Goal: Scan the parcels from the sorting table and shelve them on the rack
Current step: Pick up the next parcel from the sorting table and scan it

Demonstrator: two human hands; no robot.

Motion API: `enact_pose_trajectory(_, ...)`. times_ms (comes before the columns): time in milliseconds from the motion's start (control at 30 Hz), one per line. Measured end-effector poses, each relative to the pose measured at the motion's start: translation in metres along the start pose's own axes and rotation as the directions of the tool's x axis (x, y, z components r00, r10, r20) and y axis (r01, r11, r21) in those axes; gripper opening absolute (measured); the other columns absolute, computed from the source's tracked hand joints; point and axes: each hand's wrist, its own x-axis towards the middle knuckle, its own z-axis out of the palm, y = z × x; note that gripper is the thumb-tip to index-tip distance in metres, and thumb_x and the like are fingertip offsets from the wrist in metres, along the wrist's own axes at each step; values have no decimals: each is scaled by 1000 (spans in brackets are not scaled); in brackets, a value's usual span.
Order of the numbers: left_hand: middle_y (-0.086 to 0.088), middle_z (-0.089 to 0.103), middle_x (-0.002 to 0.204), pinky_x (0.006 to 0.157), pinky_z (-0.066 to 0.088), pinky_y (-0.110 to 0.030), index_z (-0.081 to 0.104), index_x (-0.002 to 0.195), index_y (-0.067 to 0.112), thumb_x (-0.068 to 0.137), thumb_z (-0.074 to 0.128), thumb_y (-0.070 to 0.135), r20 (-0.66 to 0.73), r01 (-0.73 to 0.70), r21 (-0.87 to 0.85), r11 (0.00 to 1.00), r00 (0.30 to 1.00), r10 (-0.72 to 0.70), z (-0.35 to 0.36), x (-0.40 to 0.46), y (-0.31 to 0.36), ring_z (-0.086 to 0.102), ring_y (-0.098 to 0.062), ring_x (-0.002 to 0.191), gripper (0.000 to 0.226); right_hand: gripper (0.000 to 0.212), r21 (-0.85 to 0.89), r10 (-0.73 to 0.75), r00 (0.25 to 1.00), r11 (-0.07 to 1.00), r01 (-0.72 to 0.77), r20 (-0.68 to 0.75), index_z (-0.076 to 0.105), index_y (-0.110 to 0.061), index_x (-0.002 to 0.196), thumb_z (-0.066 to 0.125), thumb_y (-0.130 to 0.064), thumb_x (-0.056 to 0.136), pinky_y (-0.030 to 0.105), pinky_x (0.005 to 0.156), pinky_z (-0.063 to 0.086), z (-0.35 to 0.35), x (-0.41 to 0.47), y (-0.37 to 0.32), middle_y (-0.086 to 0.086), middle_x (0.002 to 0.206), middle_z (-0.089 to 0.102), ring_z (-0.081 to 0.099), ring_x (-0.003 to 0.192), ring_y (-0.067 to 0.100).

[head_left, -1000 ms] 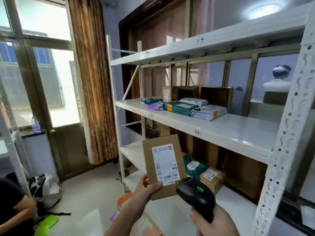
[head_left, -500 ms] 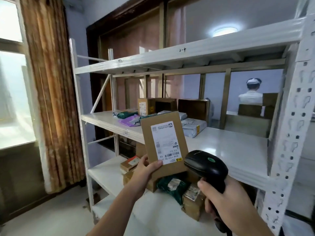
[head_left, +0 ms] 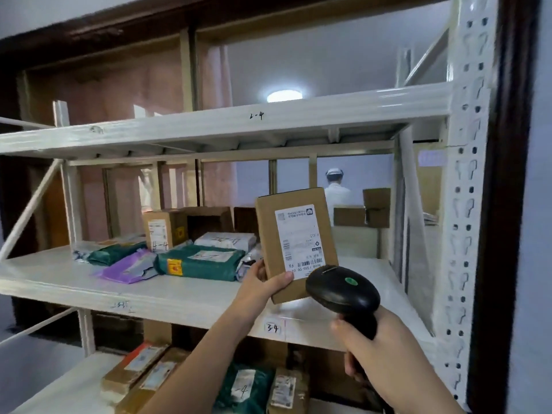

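My left hand (head_left: 264,283) grips the lower left corner of a flat brown cardboard parcel (head_left: 268,231) with a white shipping label, held upright in front of the white rack's middle shelf (head_left: 89,289). My right hand (head_left: 376,351) grips the handle of a black barcode scanner (head_left: 340,289) with a green dot on top. The scanner's head sits just below and right of the parcel, close to its barcode. The shelf edge carries a handwritten tag "3-4" (head_left: 272,327).
The middle shelf holds green mailers (head_left: 200,261), a purple mailer (head_left: 128,268), a grey bag and brown boxes (head_left: 162,228). More parcels (head_left: 242,389) lie on the shelf below. An upper shelf (head_left: 209,127) marked "2-4" spans overhead. A perforated upright (head_left: 466,204) stands at right. A person (head_left: 336,186) stands behind the rack.
The view has moved closer to the rack and turned right. The parcel has risen to the middle shelf's height, with the scanner still just beneath its label.
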Motion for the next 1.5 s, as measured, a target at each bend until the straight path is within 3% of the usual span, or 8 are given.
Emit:
enact_pose_trajectory(133, 4, 67, 132, 90, 55, -23, 37, 151, 25, 62, 94, 54, 155, 40, 27, 999, 987, -44, 22, 34, -8, 67, -12, 118, 109, 4, 26, 37, 997, 999, -35, -62, 60, -23, 92, 63, -24, 94, 21, 51, 46, 1, 12, 2, 4, 51, 64, 59, 43, 11)
enact_pose_trajectory(267, 4, 63, 138, 107, 56, -41, 29, 158, 29, 59, 100, 55, 257, 84, 91, 992, 961, -105, 43, 61, -20, 65, -18, 123, 124, 4, -7, 37, 993, 999, -38, -110, 59, -26, 93, 62, -24, 96, 16, 46, 43, -8, 25, 8, 0, 48, 62, 57, 40, 7)
enact_pose_trajectory(433, 6, 60, 138, 87, 58, -24, 26, 152, 29, 73, 96, 41, 302, 86, 124, 989, 946, -120, 55, 81, -21, 64, -9, 116, 106, 7, -80, 12, 987, 996, -25, -159, 62, -25, 87, 66, -29, 91, 26, 59, 49, -16, 42, 21, 4, 55, 67, 61, 48, 9)
enact_pose_trajectory(533, -2, 64, 141, 109, 55, -47, 21, 161, 28, 57, 105, 35, 276, 133, 63, 989, 950, -145, 55, 96, -25, 66, -22, 124, 133, 7, -66, 35, 987, 997, -45, -155, 62, -23, 87, 65, -27, 91, 25, 59, 48, -20, 46, 28, 5, 55, 67, 63, 49, 11)
enact_pose_trajectory(700, -4, 61, 147, 114, 50, -52, 12, 166, 28, 48, 106, 17, 245, 161, -36, 986, 958, -148, 56, 104, -34, 64, -26, 130, 151, 6, -32, 93, 988, 995, -97, -126, 60, -20, 92, 63, -25, 94, 24, 55, 48, -25, 48, 37, 7, 53, 65, 62, 45, 12)
enact_pose_trajectory(867, 4, 17, 176, 125, 34, -59, -2, 167, 38, 72, 97, 11, 123, 34, 49, 998, 992, -40, 59, 101, -21, 31, -27, 158, 140, 7, -45, 115, 987, 992, -121, -116, 58, -24, 96, 64, -25, 94, 20, 52, 47, -25, 54, 40, 2, 50, 62, 61, 46, 11)
enact_pose_trajectory(1067, 14, 9, 173, 124, 33, -46, 12, 163, 43, 74, 96, 28, 81, -371, 413, 832, 925, 372, 73, 100, 19, 22, -6, 150, 123, 5, -47, 103, 989, 993, -109, -104, 60, -22, 94, 64, -25, 94, 20, 52, 48, -20, 65, 42, 1, 51, 62, 57, 41, 8)
enact_pose_trajectory(1500, 1, 36, 155, 98, 58, -39, 23, 155, 34, 84, 87, 21, 72, -286, 643, 710, 946, 316, 74, 170, 27, 54, -14, 119, 96, 5, -26, 147, 982, 988, -151, -121, 61, -27, 93, 65, -25, 91, 24, 51, 52, -27, 87, 58, 3, 49, 61, 60, 44, 13)
